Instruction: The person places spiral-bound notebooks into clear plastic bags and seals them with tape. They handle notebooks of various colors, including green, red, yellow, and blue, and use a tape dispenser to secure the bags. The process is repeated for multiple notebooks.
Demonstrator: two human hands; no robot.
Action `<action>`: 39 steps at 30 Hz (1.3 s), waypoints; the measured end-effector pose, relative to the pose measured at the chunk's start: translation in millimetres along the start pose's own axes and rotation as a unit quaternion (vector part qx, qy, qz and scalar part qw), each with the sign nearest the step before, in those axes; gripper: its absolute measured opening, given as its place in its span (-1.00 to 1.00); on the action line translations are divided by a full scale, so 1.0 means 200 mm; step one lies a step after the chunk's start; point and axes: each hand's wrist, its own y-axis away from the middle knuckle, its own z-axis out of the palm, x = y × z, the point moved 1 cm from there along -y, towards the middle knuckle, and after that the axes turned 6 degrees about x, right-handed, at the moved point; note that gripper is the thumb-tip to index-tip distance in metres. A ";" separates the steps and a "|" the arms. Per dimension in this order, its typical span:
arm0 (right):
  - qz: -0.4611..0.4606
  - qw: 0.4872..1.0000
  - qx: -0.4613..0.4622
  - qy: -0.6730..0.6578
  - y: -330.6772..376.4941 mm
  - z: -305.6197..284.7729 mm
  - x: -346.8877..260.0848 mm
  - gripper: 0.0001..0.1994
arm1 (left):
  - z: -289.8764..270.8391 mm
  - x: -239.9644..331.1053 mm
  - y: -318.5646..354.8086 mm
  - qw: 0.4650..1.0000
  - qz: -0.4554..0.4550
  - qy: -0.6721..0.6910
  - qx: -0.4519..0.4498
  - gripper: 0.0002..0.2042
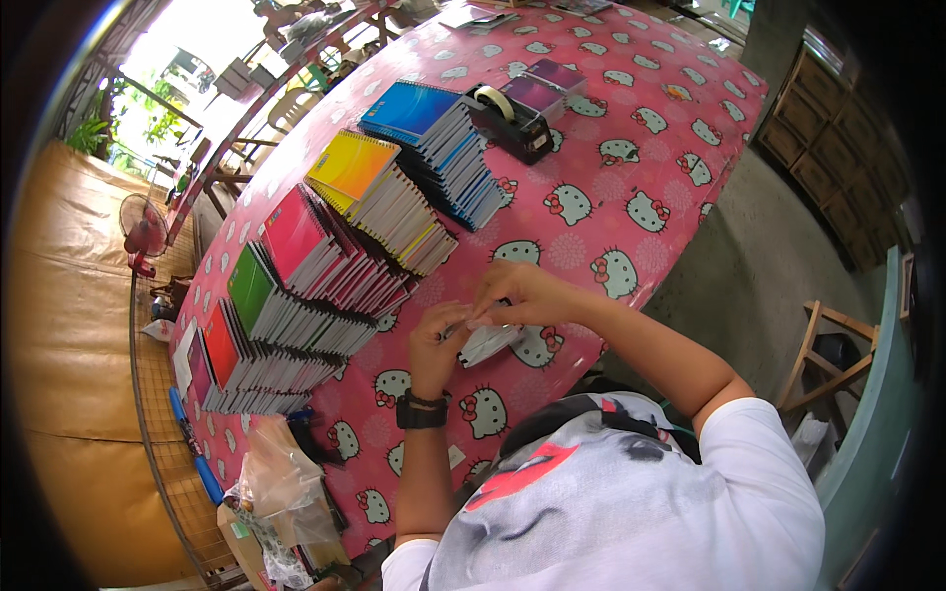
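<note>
Pink cartoon-cat tablecloth [631, 148] is covering the table, where fanned stacks of spiral notebooks [345, 256] are lying beside a black tape dispenser [507, 118]; both the left hand [439, 340] and the right hand [517, 295] are pinching a small white packet [488, 343] just above the cloth; its handling is looking unfinished, with 1 packet visible.

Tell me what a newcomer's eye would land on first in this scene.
First, the fanned stacks of spiral notebooks in blue, yellow, pink, green and red, running diagonally across the left half of the pink cat-patterned tablecloth. Next, the left hand and right hand near the table's front edge, meeting over a small whitish packet. Behind the blue stack sits a black tape dispenser.
</note>
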 end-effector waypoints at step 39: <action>0.145 0.980 -0.111 -0.076 -0.17 0.05 0.17 -0.82 | 0.47 0.13 0.30 0.826 0.118 -0.326 0.445 -0.31</action>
